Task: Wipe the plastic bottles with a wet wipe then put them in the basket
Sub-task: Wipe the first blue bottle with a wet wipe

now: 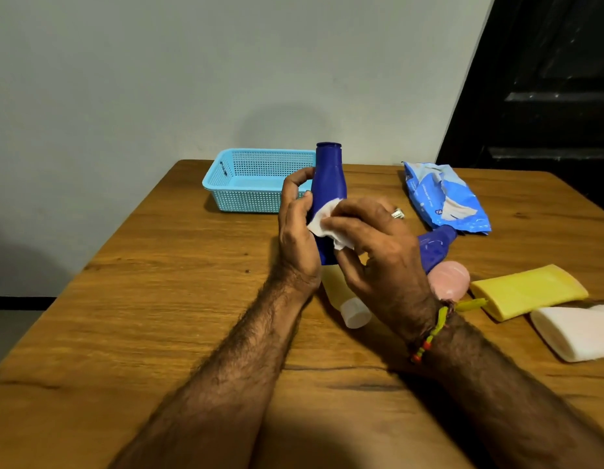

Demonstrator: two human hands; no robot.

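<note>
My left hand [295,231] grips a dark blue plastic bottle [328,177], held upright above the table in front of the basket. My right hand [378,252] presses a white wet wipe [322,225] against the bottle's lower body, fingers curled round the wipe. The light blue mesh basket [239,164] stands at the back of the table and looks empty. A second blue bottle [435,245] lies behind my right hand. A pale yellow bottle with a white cap [348,302] lies under my hands. A pink bottle [451,279], a yellow tube [527,289] and a white tube [578,330] lie to the right.
A blue pack of wet wipes [442,198] lies at the back right of the wooden table [178,299]. A grey wall stands behind the table, and a dark doorway opens at the right.
</note>
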